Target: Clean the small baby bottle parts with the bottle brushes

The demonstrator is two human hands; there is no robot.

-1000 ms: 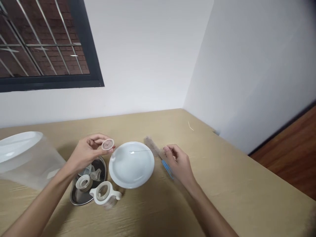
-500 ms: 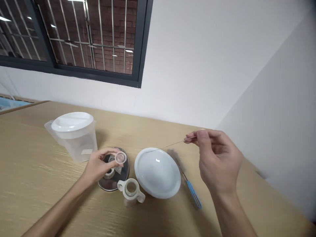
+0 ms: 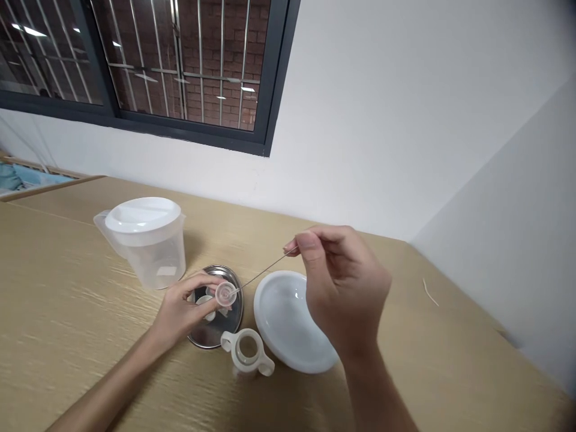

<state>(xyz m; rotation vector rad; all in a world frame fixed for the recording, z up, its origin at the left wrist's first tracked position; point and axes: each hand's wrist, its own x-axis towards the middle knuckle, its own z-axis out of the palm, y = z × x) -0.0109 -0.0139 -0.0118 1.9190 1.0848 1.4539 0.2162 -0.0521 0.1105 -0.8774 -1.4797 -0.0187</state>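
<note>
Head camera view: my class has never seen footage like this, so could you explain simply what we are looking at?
There is no machine here, only one person's bare hands. The camera is worn on their head, looking forward and down. The left hand holds a small round piece; the right hand pinches a thin rod, its far end at that piece. On the table are a lidded jug, a metal tray holding small parts, a two-handled bottle and a white bowl.

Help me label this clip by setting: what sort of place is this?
Probably an ordinary indoor room, perhaps domestic: a window with bars beyond it, a wood-toned table and a lidded pitcher suggest so.
</note>
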